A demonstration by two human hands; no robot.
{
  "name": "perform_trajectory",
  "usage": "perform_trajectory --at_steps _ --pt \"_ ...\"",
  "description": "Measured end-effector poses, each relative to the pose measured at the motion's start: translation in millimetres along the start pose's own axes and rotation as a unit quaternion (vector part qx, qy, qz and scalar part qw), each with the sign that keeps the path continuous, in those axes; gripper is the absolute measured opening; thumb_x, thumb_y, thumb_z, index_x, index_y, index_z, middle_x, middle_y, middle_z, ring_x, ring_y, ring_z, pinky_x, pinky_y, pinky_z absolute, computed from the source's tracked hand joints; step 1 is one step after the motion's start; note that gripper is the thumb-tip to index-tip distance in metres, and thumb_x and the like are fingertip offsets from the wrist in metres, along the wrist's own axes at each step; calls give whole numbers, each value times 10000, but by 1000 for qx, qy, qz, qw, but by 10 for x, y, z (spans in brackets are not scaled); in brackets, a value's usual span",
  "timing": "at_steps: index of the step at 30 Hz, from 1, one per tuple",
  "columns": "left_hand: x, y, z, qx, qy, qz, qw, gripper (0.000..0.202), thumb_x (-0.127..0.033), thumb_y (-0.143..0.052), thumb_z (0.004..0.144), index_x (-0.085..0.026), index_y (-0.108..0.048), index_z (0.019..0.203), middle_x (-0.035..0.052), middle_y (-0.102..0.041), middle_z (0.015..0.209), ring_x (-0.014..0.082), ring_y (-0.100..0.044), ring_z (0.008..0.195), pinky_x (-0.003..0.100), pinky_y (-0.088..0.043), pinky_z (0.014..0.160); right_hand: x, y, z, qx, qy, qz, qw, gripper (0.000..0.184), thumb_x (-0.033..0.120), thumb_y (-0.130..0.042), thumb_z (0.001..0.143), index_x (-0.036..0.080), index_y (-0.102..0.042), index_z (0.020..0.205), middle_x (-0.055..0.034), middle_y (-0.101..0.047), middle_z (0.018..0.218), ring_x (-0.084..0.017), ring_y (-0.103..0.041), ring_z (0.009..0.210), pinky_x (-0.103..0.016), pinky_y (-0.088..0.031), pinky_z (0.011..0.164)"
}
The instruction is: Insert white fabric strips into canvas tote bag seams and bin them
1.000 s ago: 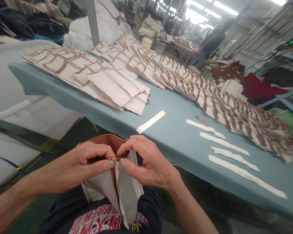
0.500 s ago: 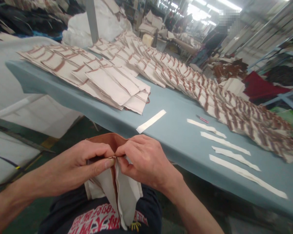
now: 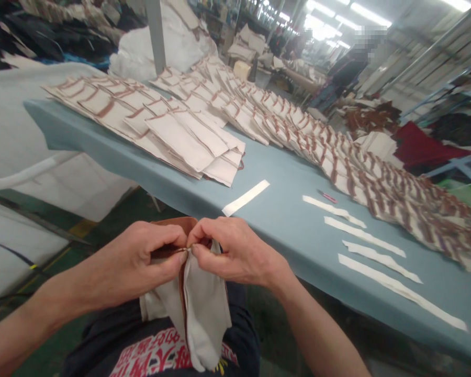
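Observation:
My left hand (image 3: 137, 262) and my right hand (image 3: 231, 254) meet fingertip to fingertip over my lap, both pinching the top edge of a cream cloth pouch (image 3: 204, 309) with brown trim. The pouch hangs down between my hands, folded along a brown seam. A small metal part shows between my thumbs; what it is cannot be made out. Both hands are just in front of the near edge of the blue table (image 3: 282, 220).
A pile of finished cream pouches (image 3: 188, 141) lies at the table's near left. Long overlapping rows of pouches (image 3: 337, 157) run to the far right. Several white strips (image 3: 372, 256) and one single strip (image 3: 245, 198) lie on the table, with a small pink tool (image 3: 327, 196). A person stands far back.
My hands have stayed pinched on the pouch's top edge and drawn slightly closer together. The view has shifted a little.

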State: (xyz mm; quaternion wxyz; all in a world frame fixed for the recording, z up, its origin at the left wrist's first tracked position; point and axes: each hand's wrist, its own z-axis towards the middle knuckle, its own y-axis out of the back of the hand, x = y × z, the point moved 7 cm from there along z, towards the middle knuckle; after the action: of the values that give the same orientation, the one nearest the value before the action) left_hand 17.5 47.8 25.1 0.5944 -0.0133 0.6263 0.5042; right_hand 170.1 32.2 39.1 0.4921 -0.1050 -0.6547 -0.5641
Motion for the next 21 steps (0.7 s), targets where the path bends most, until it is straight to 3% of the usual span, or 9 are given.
perform_trajectory --at_steps 4,8,10,17,21 --pt "-24 -9 -8 9 -4 19 1000 323 -242 -554 1067 -220 -629 755 -47 -643 669 110 -551 574 238 -375 552 -47 -53 -51 -15 -44 3 999 89 304 -709 946 251 -668 1005 8 -814 884 -175 -723 757 -284 -490 744" --pt "-57 5 -42 1 -16 35 999 316 -239 -555 1080 -232 -620 771 -36 -688 695 130 -619 612 269 -401 599 35 -107 -57 -14 -8 -153 988 177 315 -664 946 261 -591 793 -4 -745 716 -193 -660 670 -328 -382 668" --pt "-71 32 -57 -11 -20 38 999 280 -232 -585 1083 -241 -626 806 -42 -714 736 129 -640 628 263 -416 612 69 -126 -49 -24 18 -170 985 207 295 -635 933 265 -544 749 7 -690 664 -179 -611 630 -334 -345 644" --pt "-167 138 -137 -44 -59 48 996 167 -220 -622 1104 -275 -666 953 -60 -732 819 123 -696 685 228 -469 653 77 -152 -21 -39 27 -10 999 174 279 -563 848 275 -420 749 70 -472 643 -123 -424 584 -279 -340 612" --pt "-144 75 -213 -18 -90 68 993 234 -217 -560 1150 -266 -667 947 -14 -755 884 148 -722 754 245 -499 696 92 -154 -5 -31 22 66 997 151 253 -553 808 267 -420 736 84 -411 652 -109 -389 599 -269 -339 624"
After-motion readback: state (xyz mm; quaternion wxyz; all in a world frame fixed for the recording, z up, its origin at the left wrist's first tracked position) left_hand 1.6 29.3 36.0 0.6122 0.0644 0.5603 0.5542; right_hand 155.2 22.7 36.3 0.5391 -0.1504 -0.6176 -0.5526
